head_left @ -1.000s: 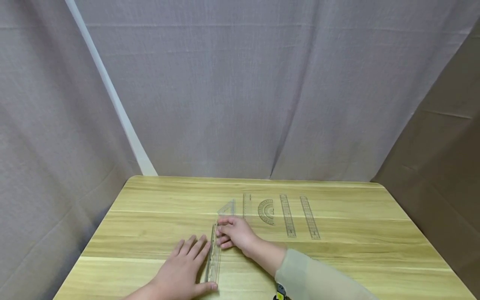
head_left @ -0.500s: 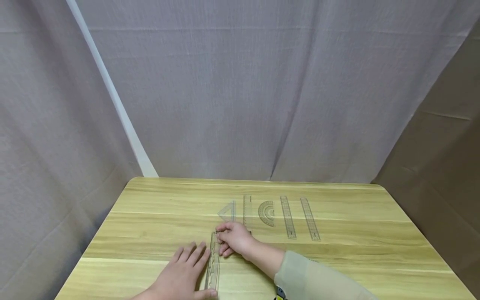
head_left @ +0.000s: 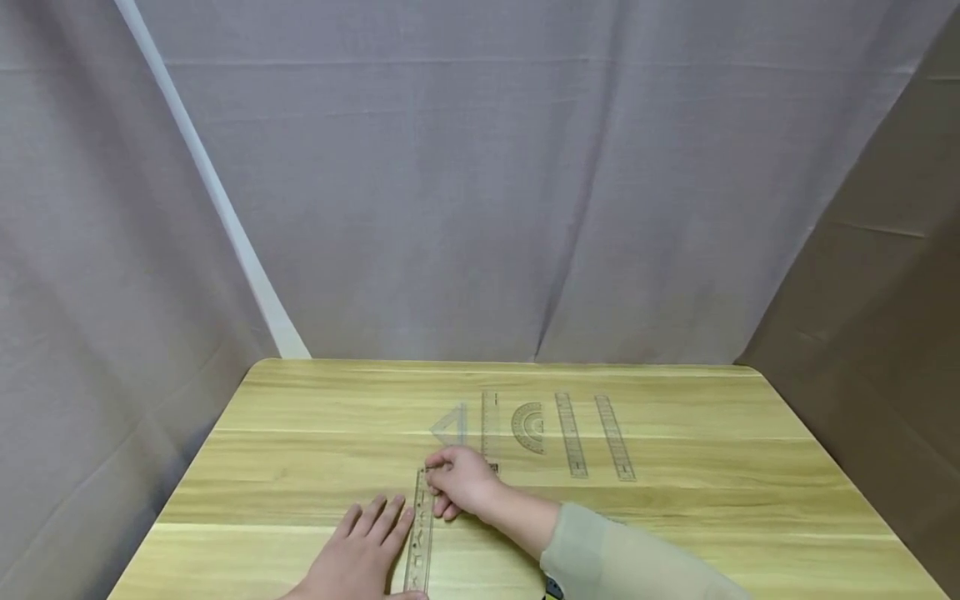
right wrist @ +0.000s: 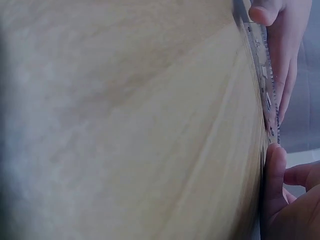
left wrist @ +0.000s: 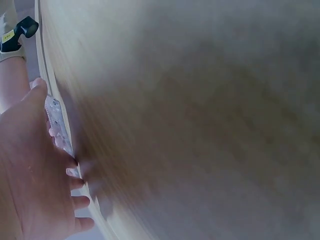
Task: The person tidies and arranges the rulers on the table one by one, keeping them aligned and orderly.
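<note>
A clear stencil ruler [head_left: 418,537] with cut-out shapes lies lengthwise near the front of the wooden table. Flat on the wood to its left, my left hand [head_left: 352,554] has its fingers straight and spread, with the thumb across the ruler's near end. My right hand [head_left: 472,483] pinches the ruler's far end between thumb and forefinger, the other fingers curled below. The left wrist view shows the ruler [left wrist: 59,122] beside the left palm. In the right wrist view, both hands' thumbs are at opposite ends of the ruler [right wrist: 266,75].
Beyond my right hand, a row of clear drawing tools lies on the table [head_left: 300,467]: a set square [head_left: 462,423], a ruler [head_left: 486,425] partly behind the hand, a protractor [head_left: 519,429], and two more rulers, one [head_left: 572,437] left of the other [head_left: 615,437]. Grey curtains [head_left: 420,208] surround the table.
The ruler and both hands have come slightly nearer the front edge. The ruler, tilted before, now looks flatter. The head view has shifted a little; the row of tools stays put.
</note>
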A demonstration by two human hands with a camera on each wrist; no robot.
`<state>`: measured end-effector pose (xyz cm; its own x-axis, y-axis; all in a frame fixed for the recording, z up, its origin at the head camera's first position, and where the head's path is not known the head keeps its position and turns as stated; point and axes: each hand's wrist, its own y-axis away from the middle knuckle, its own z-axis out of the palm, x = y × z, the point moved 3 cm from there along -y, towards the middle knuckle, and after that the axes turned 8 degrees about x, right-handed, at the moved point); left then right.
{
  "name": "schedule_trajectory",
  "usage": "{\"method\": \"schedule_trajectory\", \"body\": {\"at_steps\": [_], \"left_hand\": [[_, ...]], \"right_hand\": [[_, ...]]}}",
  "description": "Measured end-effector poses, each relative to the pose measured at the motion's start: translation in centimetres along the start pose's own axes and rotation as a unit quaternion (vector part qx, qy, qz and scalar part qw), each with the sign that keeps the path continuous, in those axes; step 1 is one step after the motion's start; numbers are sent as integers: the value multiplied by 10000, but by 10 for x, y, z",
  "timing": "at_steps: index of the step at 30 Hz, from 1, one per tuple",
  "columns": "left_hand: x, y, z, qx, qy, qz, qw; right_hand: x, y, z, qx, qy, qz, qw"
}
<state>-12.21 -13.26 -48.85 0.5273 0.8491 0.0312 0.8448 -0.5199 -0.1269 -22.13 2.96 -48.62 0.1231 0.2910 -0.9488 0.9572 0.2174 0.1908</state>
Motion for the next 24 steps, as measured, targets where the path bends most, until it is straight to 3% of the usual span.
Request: {"method": "schedule_trajectory", "body": {"at_steps": [8, 16, 24], "left_hand": [[-1, 6, 6, 154, -302, -46, 9994], [-1, 5, 9, -71, -179, -117, 9997], [0, 2, 7, 12, -175, -108, 9998]], "right_hand": [[-1, 0, 2, 75, 327, -149, 9993], [-1, 1, 1, 163, 555, -142, 9982], [-2, 1, -2, 123, 699, -139, 9974]]}}
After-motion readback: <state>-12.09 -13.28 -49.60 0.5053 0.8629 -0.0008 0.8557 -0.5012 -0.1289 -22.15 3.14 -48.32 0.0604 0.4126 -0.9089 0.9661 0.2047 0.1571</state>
